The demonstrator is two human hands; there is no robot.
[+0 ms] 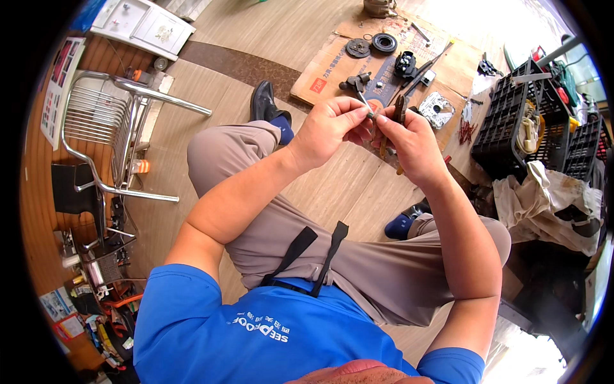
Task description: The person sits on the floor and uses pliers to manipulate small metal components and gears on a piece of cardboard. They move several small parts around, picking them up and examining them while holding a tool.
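My left hand (325, 133) is closed, pinching a tiny dark part (370, 116) between thumb and fingertips. Its exact kind is too small to make out. Close beside it, my right hand (417, 148) is wrapped round a pair of worn pliers (400, 110), dark jaws upward and yellowish handles below. The right thumb tip almost meets the small part. Just beyond the hands, a hammer-like tool (355, 82) with a dark head and a shiny shaft lies on the flattened cardboard (320, 67). A silver cast-metal plate (437, 110) rests to the right of the pliers.
Farther up the cardboard lie a black ring-shaped part (384, 43), a round dark disc (357, 48), a black housing (405, 64) and long thin tools (430, 63). Black plastic crates (505, 128) stand at right, with crumpled cloth (543, 205) below. A metal-framed chair (96, 137) is at left.
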